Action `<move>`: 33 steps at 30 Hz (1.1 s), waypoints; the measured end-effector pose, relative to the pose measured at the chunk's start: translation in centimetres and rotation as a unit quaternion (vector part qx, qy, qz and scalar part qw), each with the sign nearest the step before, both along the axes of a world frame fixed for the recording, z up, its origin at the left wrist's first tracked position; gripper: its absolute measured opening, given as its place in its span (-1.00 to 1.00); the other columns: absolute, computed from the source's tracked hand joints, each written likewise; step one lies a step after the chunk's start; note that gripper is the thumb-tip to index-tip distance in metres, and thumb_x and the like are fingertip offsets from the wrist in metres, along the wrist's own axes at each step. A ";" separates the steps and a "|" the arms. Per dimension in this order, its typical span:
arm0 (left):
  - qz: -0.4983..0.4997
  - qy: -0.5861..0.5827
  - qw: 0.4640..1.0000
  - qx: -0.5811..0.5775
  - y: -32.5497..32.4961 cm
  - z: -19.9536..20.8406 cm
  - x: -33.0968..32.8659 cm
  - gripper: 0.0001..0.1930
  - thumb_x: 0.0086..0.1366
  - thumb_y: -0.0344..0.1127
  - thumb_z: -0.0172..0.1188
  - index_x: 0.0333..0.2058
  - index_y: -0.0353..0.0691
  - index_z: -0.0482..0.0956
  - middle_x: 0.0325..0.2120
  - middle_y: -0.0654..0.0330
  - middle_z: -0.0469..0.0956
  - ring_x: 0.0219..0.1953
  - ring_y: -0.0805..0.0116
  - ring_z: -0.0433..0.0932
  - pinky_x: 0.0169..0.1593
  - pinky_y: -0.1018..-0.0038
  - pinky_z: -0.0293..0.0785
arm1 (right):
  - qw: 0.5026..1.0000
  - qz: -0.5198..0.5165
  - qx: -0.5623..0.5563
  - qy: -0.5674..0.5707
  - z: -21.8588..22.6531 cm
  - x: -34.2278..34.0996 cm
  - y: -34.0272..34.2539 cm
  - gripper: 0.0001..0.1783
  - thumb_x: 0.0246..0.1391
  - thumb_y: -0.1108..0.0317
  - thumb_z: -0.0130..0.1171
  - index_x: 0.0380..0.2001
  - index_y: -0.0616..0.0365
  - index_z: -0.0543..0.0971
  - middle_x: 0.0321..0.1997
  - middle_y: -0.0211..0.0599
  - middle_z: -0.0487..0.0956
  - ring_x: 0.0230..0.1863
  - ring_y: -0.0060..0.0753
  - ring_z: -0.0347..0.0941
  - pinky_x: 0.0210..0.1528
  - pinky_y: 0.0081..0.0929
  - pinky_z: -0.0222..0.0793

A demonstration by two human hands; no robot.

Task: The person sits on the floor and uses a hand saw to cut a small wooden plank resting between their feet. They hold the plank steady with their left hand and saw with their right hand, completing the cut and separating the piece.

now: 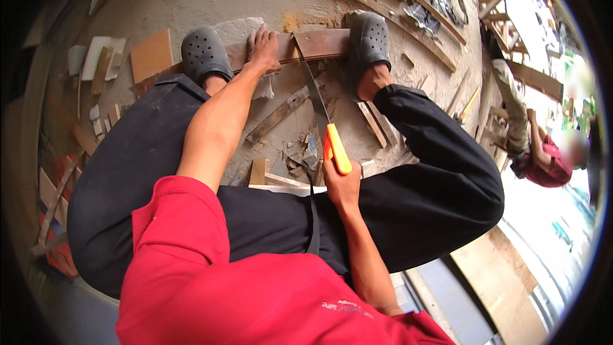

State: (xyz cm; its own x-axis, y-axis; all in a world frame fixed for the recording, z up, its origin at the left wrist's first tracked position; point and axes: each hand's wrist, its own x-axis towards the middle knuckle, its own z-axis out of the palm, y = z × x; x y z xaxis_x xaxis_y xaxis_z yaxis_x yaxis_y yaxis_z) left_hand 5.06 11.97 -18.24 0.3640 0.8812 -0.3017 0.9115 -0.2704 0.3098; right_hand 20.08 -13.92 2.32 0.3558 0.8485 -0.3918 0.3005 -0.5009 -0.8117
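Note:
A brown wooden board (pixel 324 43) lies crosswise in front of me, under my two grey clogs (pixel 205 51). My left hand (pixel 263 51) presses on the board beside the left clog, fingers stretched out across it. My right hand (pixel 343 182) is wrapped round the orange and yellow handle of a handsaw (pixel 315 92). The saw's blade slants away from me, and its far end meets the board between my left hand and the right clog. A pale block (pixel 239 27) shows partly behind and beneath the board. Sawdust (pixel 291 22) lies just beyond the blade.
Wood offcuts (pixel 281 114) litter the ground between my legs. Long planks (pixel 383 6) run along the far side, with a dark crumpled sheet (pixel 434 3) near them. A square tan panel (pixel 151 55) stands at the left. Another person in red (pixel 550 163) is at the far right.

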 end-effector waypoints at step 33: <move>0.007 -0.010 1.000 0.018 -0.1 -0.8 -3.3 -0.04 -0.31 -0.25 0.49 0.15 -0.33 0.25 0.20 -0.10 0.25 0.41 0.00 -0.04 0.42 0.02 -0.26 | 0.999 0.029 -0.024 -0.021 -2.8 -3.9 2.2 -0.70 0.01 0.32 0.16 -0.62 0.38 0.48 -0.73 -0.18 0.43 -0.63 -0.51 0.37 -0.56 -0.33 0.23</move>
State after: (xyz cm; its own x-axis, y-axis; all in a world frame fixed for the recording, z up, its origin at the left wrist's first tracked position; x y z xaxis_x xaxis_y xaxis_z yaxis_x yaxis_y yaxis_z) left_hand 1.75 11.88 -19.08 0.3578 0.8963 -0.2621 0.9090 -0.2700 0.3176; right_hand 16.21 -11.76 -0.48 0.3236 0.8490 -0.4177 0.3636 -0.5192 -0.7735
